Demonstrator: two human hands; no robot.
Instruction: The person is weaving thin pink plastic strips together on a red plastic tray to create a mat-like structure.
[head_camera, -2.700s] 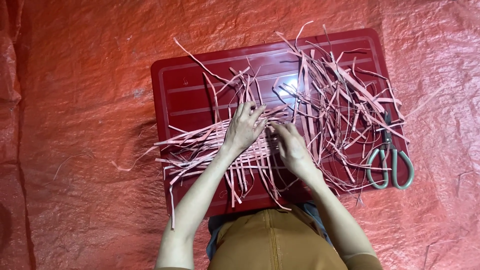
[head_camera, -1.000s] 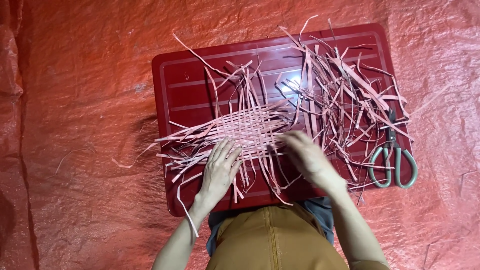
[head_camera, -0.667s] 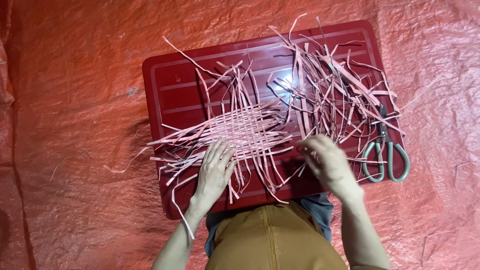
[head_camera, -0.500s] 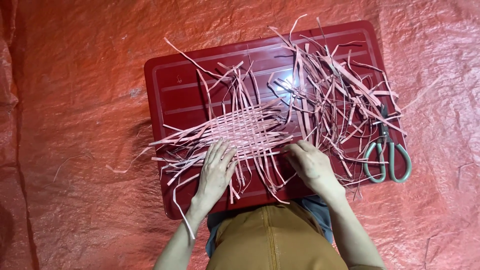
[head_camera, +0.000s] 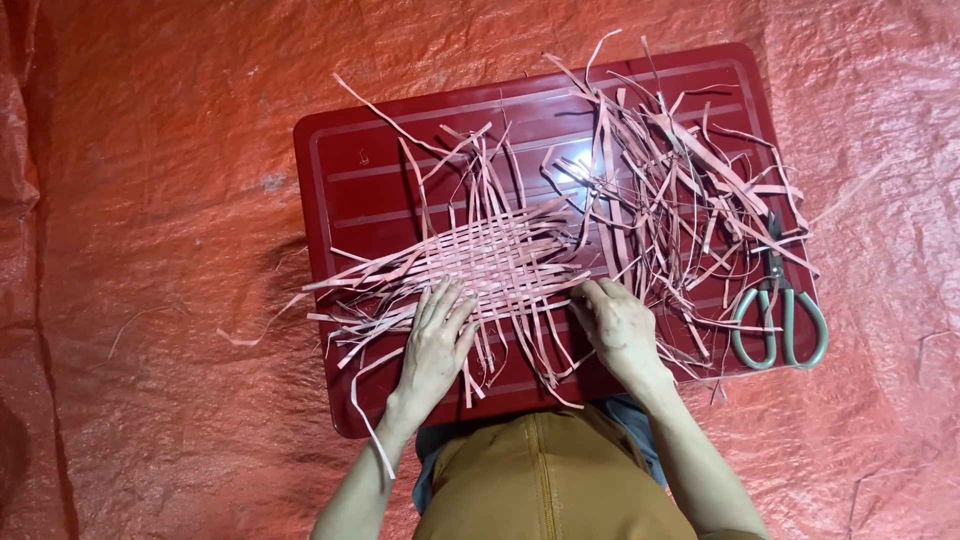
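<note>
A woven patch of thin pink strips (head_camera: 500, 258) lies in the middle of a dark red tray (head_camera: 360, 180). My left hand (head_camera: 436, 340) rests flat on the loose strip ends at the patch's near left corner, fingers spread. At the patch's near right edge my right hand (head_camera: 620, 325) has its fingertips curled on the strip ends; whether it pinches one I cannot tell.
A loose heap of pink strips (head_camera: 680, 190) covers the tray's right half. Green-handled scissors (head_camera: 778, 310) lie at the tray's right edge. A crinkled red plastic sheet (head_camera: 150, 200) covers the floor all around. A stray strip (head_camera: 250, 335) hangs off the tray's left side.
My left hand came down from the woven middle to its near left corner. My right hand swung out to the right, then came back to the patch's near right edge.
</note>
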